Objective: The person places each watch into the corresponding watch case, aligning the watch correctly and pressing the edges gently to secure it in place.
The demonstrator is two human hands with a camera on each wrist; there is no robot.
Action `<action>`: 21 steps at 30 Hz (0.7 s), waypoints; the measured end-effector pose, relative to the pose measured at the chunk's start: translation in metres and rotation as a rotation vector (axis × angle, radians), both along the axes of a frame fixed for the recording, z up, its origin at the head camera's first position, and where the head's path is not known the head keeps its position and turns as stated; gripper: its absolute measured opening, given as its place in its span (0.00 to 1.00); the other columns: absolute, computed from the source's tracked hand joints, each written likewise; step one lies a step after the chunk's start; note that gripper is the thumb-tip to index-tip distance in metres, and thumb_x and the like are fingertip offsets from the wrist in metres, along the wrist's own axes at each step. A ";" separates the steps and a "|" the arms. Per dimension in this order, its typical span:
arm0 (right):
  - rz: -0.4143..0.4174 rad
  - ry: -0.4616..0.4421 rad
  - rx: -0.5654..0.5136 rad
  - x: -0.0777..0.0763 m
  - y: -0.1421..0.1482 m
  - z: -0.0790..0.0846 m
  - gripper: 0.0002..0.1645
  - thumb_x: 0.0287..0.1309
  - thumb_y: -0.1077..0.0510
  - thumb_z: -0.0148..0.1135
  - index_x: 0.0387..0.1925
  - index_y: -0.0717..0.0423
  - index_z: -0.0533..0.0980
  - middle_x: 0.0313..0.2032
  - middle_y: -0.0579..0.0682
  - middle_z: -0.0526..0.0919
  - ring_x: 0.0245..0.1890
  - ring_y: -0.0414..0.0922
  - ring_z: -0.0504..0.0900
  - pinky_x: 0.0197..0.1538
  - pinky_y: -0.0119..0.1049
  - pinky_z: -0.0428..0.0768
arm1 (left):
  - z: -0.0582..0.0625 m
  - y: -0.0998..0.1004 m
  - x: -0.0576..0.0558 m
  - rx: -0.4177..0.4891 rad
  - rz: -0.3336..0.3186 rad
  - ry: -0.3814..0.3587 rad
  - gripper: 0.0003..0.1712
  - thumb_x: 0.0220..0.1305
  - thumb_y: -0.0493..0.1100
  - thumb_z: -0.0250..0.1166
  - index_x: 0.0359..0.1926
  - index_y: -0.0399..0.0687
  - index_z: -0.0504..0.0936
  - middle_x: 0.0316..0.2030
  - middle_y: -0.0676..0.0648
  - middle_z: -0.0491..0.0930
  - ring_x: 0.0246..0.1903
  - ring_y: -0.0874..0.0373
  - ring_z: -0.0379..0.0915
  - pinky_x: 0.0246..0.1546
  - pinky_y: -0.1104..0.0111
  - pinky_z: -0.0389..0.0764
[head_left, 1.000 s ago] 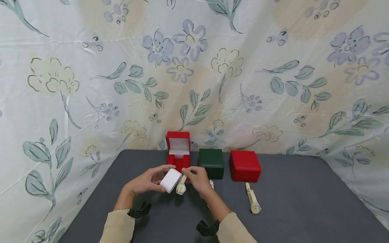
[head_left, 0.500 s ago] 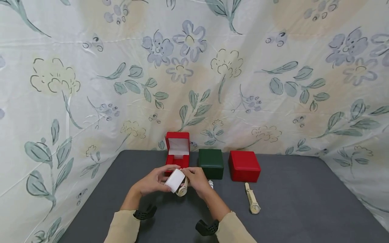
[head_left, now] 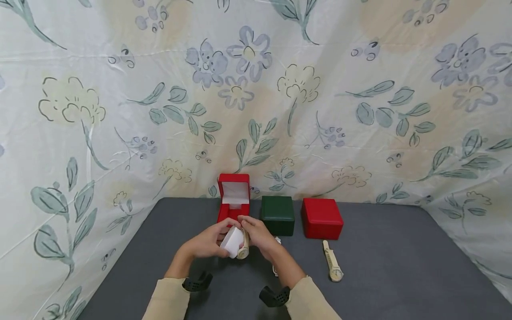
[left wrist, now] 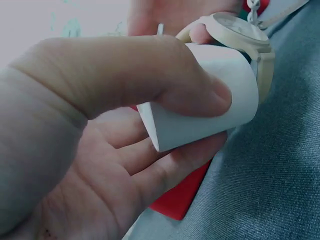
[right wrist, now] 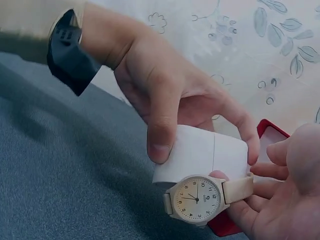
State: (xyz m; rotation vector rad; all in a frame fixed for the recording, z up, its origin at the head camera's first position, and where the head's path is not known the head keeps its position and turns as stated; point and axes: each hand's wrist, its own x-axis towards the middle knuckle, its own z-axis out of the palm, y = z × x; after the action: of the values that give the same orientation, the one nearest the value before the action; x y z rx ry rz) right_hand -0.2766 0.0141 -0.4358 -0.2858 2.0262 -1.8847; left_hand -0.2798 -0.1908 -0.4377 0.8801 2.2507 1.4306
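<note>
My left hand (head_left: 208, 242) holds a white watch cushion (head_left: 231, 242) between thumb and fingers. In the left wrist view, the thumb lies across the cushion's (left wrist: 185, 127) smooth side. A cream-strapped wristwatch (right wrist: 197, 198) sits against the cushion's other side, its round dial facing outward in the right wrist view. My right hand (head_left: 258, 235) holds the watch's strap near the cushion's far end; one fingertip (right wrist: 218, 174) shows between watch and cushion. How far the strap reaches round the cushion is hidden.
Behind the hands stands an open red box (head_left: 236, 193), then a closed green box (head_left: 278, 213) and a closed red box (head_left: 322, 218). Another cream watch (head_left: 333, 266) lies at the right. A pale strap-like thing (head_left: 278, 241) is partly hidden by the right forearm.
My left hand has moved right with the cushion, tilting it. The watch, hanging beside the cushion earlier, now lies against its side, and the right fingers have shifted toward the left hand.
</note>
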 end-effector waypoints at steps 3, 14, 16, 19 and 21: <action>-0.029 0.029 -0.012 0.001 -0.002 0.000 0.28 0.73 0.50 0.45 0.68 0.59 0.64 0.63 0.59 0.71 0.53 0.50 0.76 0.51 0.46 0.83 | 0.003 0.000 0.001 -0.025 0.040 0.036 0.40 0.48 0.32 0.72 0.61 0.51 0.64 0.54 0.42 0.73 0.47 0.48 0.73 0.45 0.65 0.84; -0.165 0.088 -0.085 0.005 -0.005 -0.018 0.20 0.70 0.54 0.52 0.54 0.65 0.75 0.50 0.62 0.81 0.43 0.49 0.85 0.53 0.48 0.82 | 0.003 -0.005 -0.001 0.101 0.329 0.073 0.43 0.48 0.30 0.73 0.62 0.52 0.61 0.58 0.39 0.69 0.51 0.43 0.74 0.49 0.54 0.83; -0.183 0.102 -0.098 0.005 -0.006 -0.020 0.18 0.68 0.56 0.55 0.53 0.65 0.76 0.49 0.61 0.81 0.41 0.46 0.83 0.52 0.46 0.83 | 0.002 -0.003 -0.001 0.128 0.381 0.066 0.43 0.48 0.31 0.73 0.62 0.52 0.61 0.59 0.37 0.69 0.52 0.42 0.74 0.48 0.54 0.83; -0.208 0.117 -0.110 0.005 -0.005 -0.021 0.18 0.66 0.57 0.58 0.52 0.64 0.76 0.49 0.59 0.81 0.40 0.41 0.80 0.52 0.42 0.83 | 0.003 0.000 -0.001 0.143 0.427 0.057 0.43 0.48 0.31 0.73 0.62 0.51 0.61 0.61 0.36 0.69 0.52 0.41 0.76 0.48 0.54 0.83; -0.216 0.109 -0.136 0.004 -0.004 -0.020 0.19 0.65 0.56 0.59 0.52 0.64 0.76 0.48 0.58 0.81 0.39 0.40 0.79 0.52 0.41 0.83 | 0.005 0.002 0.000 0.144 0.449 0.045 0.42 0.48 0.31 0.73 0.62 0.51 0.61 0.61 0.35 0.70 0.52 0.41 0.76 0.47 0.53 0.83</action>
State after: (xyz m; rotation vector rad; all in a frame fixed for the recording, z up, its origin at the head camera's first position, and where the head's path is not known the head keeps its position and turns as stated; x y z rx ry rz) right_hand -0.2729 0.0101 -0.4557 -0.2162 2.0750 -2.1873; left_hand -0.2803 -0.1884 -0.4328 0.4610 2.5126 1.7947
